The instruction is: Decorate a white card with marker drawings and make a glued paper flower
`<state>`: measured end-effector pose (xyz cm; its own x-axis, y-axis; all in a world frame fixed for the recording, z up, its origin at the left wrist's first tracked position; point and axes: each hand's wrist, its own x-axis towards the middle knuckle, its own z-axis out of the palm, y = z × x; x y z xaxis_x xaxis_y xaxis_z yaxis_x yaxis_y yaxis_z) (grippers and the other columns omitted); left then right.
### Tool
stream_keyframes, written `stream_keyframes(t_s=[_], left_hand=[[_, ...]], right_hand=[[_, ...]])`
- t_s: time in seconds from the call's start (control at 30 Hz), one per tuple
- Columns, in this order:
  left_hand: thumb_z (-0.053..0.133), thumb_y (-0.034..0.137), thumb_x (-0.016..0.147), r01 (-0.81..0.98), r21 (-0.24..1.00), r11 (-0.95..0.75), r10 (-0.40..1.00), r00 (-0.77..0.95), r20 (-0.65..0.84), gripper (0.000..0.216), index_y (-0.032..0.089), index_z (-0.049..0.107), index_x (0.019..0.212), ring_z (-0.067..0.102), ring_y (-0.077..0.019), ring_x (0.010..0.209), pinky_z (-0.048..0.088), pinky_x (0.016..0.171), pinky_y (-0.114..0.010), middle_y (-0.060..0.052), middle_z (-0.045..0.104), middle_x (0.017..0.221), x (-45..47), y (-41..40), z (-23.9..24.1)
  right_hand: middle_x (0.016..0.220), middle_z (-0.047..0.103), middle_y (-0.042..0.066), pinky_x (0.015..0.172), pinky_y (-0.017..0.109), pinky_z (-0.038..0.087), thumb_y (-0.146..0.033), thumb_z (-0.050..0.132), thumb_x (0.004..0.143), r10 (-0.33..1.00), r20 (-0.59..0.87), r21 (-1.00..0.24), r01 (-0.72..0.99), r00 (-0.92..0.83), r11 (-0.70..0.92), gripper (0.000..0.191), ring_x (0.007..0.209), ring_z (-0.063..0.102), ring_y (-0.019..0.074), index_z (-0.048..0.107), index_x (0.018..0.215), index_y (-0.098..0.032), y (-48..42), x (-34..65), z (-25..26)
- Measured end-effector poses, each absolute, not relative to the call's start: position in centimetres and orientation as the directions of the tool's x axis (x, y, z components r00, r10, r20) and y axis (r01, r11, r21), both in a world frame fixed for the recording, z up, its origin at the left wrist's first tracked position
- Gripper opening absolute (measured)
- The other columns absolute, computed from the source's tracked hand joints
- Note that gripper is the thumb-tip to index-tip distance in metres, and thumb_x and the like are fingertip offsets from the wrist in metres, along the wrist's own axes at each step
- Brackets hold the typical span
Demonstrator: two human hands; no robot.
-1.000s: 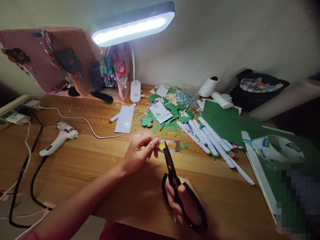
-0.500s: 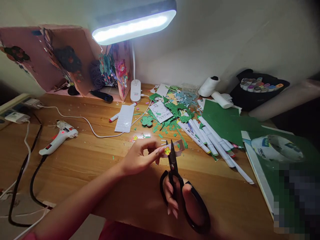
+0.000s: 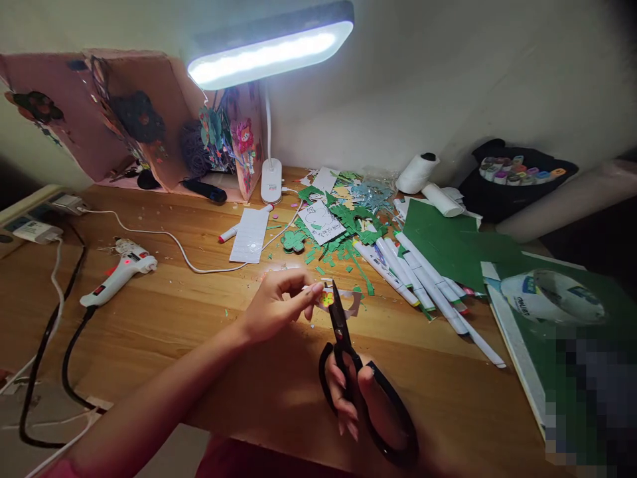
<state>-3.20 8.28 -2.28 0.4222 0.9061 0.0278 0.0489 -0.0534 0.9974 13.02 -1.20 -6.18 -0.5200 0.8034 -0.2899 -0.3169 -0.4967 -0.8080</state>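
My left hand [image 3: 276,304] pinches a small strip of paper [image 3: 343,300] printed with a yellow and red flower, just above the wooden desk [image 3: 209,318]. My right hand [image 3: 355,405] grips the black handles of a pair of scissors [image 3: 343,338]. The blades point away from me and meet the paper next to the flower. The scissor handles hide part of my right hand's fingers.
White marker pens [image 3: 423,282] and green paper scraps [image 3: 343,229] lie beyond the paper. A glue gun [image 3: 119,272] with cables rests at the left. A lit desk lamp [image 3: 271,46], a pink cardboard model [image 3: 134,119], green sheets [image 3: 442,242] and a marker case [image 3: 517,174] stand behind.
The paper strip has turned a little in my left fingers, and the scissor blades have shifted along it around the flower. My hands stay in nearly the same place.
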Motion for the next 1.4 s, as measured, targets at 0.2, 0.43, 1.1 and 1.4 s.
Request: stream_keyframes(t_s=[0.2,0.43,1.1,1.4], left_hand=[[0.055,0.042,0.086,0.044,0.996,-0.071,0.913,0.406,0.047,0.034,0.014,0.055,0.066,0.038,-0.0045,0.04,0.027,0.04,-0.017,0.004,0.05,0.048,-3.2,8.3,-2.2],[0.055,0.043,0.085,0.045,0.994,-0.1,0.918,0.39,0.074,0.035,0.015,0.055,0.064,0.041,-0.0053,0.042,0.029,0.041,-0.017,0.003,0.051,0.049,-3.3,8.5,-2.1],[0.052,0.039,0.088,0.048,0.991,-0.128,0.908,0.408,0.097,0.034,0.015,0.05,0.063,0.04,-0.005,0.043,0.03,0.042,-0.016,0.005,0.047,0.048,-3.4,8.6,-2.3],[0.053,0.038,0.088,0.062,0.993,-0.096,0.906,0.419,0.062,0.033,0.015,0.052,0.065,0.04,-0.005,0.044,0.028,0.043,-0.016,0.005,0.048,0.051,-3.4,8.8,-2.2]], right_hand=[[0.046,0.033,-0.01,0.037,0.017,0.028,-0.081,0.049,0.06,0.752,-0.369,-0.769,-0.276,-0.546,-0.577,0.063,0.035,0.027,0.0031,0.039,0.071,-0.02,-1.2,13.2,-5.6],[0.05,0.034,-0.009,0.037,0.019,0.025,-0.08,0.048,0.063,0.726,-0.385,-0.813,-0.162,-0.57,-0.559,0.061,0.038,0.027,0.0037,0.042,0.074,-0.02,-0.8,13.8,-4.9],[0.052,0.037,-0.007,0.036,0.019,0.026,-0.08,0.049,0.062,0.708,-0.404,-0.825,-0.103,-0.579,-0.555,0.061,0.038,0.029,0.0036,0.042,0.074,-0.02,-0.7,14.2,-5.5],[0.047,0.036,-0.007,0.036,0.022,0.024,-0.084,0.047,0.056,0.713,-0.432,-0.819,-0.091,-0.552,-0.567,0.065,0.036,0.032,0.0064,0.044,0.071,-0.021,-0.4,13.9,-5.0]])
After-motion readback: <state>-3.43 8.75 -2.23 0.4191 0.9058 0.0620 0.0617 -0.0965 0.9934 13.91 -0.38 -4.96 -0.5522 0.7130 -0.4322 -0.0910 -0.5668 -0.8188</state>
